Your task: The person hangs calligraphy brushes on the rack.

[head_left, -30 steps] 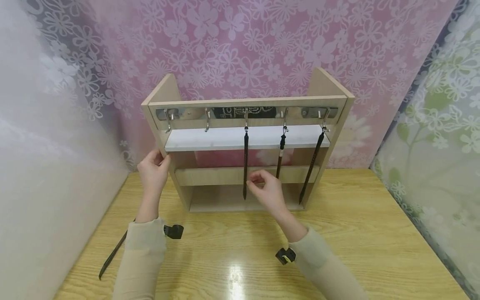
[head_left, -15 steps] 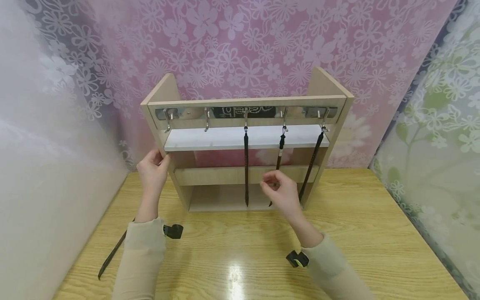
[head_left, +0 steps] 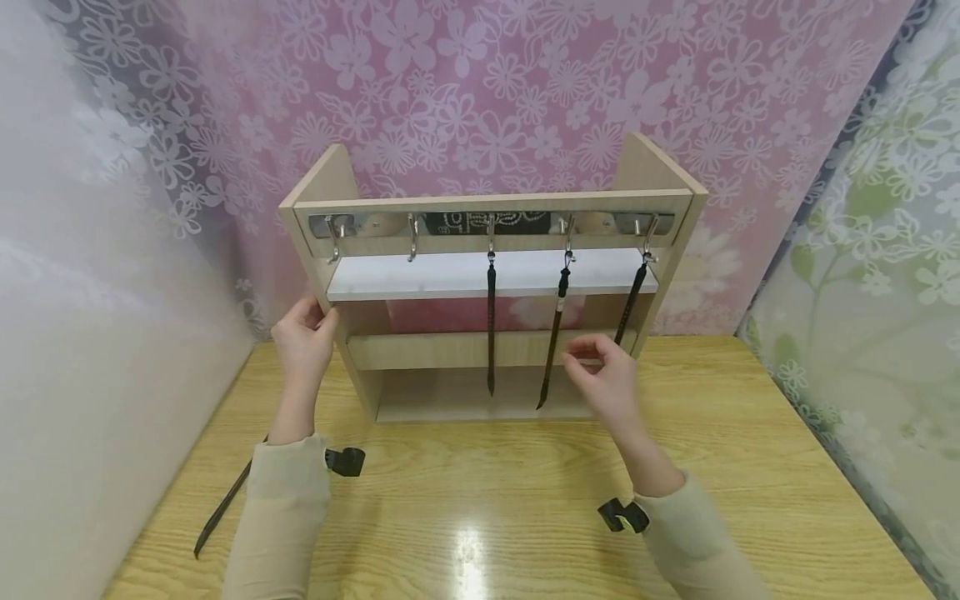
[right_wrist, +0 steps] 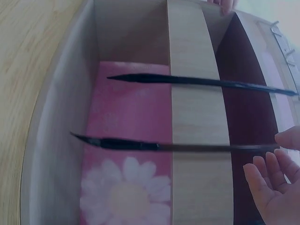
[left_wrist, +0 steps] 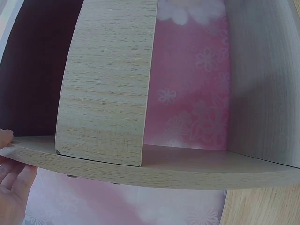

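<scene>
My left hand (head_left: 303, 333) grips the left side panel (head_left: 363, 375) of a pale wooden shelf; in the left wrist view its fingers (left_wrist: 21, 185) lie under the panel's edge and the thumb above. Three dark calligraphy brushes hang from the shelf's hooks, tips down: the left brush (head_left: 491, 333), the middle brush (head_left: 553, 337) and the right brush (head_left: 632, 300). Just right of the middle brush hovers my right hand (head_left: 606, 375), fingers loosely bent, holding nothing and hiding the right brush's lower part. In the right wrist view two brushes cross beside the fingers (right_wrist: 255, 180).
A fourth brush (head_left: 225, 508) lies on the wooden table (head_left: 465, 500), partly behind the left sleeve. The metal hook rail (head_left: 390, 225) has two bare hooks at left. Behind stands a pink floral backdrop (head_left: 480, 100); pale walls flank both sides.
My right hand has moved rightward from the left hanging brush, past the middle one, towards the right one. The left brush's tip has shifted slightly. My left hand has stayed on the panel.
</scene>
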`<state>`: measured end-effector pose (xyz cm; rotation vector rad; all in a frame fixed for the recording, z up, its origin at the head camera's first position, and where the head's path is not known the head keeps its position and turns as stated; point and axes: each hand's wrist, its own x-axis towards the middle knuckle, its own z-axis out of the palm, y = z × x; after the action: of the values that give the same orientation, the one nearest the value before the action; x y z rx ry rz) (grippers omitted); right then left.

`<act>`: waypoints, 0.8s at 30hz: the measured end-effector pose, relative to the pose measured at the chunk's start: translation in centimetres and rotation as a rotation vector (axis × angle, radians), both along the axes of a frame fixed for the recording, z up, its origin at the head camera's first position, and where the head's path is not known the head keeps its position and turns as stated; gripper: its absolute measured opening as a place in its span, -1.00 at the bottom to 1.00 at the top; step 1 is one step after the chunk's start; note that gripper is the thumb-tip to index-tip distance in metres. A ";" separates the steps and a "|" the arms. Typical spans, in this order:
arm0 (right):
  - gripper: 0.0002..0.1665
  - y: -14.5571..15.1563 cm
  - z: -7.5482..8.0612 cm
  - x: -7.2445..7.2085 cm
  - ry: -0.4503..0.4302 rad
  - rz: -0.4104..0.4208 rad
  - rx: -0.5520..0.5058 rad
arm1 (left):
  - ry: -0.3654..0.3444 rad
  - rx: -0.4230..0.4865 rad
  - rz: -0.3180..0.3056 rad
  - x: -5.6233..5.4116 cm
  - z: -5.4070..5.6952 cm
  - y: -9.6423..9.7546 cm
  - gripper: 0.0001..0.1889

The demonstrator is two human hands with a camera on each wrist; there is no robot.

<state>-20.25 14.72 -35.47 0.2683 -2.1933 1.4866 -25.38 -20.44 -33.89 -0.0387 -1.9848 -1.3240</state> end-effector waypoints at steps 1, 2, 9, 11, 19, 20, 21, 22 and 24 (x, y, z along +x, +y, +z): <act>-0.85 0.3 0.1 0.0 0.000 -0.008 -0.004 | 0.000 0.000 0.000 0.0 0.0 0.0 -0.86; -0.85 0.6 0.1 0.0 -0.001 -0.018 -0.005 | -0.002 0.001 0.001 0.0 0.0 0.0 -0.86; -0.83 2.4 0.6 0.2 -0.014 -0.086 0.006 | -0.004 0.015 0.000 -0.1 -0.1 0.0 -0.84; -0.82 2.9 0.6 0.2 -0.013 -0.101 -0.005 | -0.004 0.013 0.000 -0.1 -0.1 0.0 -0.84; -0.80 4.8 0.8 -0.2 -0.011 -0.168 -0.036 | -0.012 0.011 -0.001 0.0 0.0 0.0 -0.83; -0.80 5.0 0.8 -0.2 -0.008 -0.180 -0.040 | -0.016 0.012 -0.002 0.0 0.0 0.0 -0.83; -0.80 5.3 0.8 -0.3 -0.005 -0.192 -0.043 | -0.021 0.010 0.001 0.0 0.0 0.0 -0.83; -0.80 5.6 0.9 -0.4 -0.001 -0.208 -0.045 | -0.026 0.009 0.001 0.0 0.0 0.0 -0.83; -0.80 6.1 0.8 -0.6 0.001 -0.234 -0.055 | -0.037 0.009 0.000 0.0 0.0 0.0 -0.83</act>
<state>-20.89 20.78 -34.64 -0.0062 -2.0971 1.4129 -25.37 -20.43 -33.88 -0.0105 -2.0094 -1.3424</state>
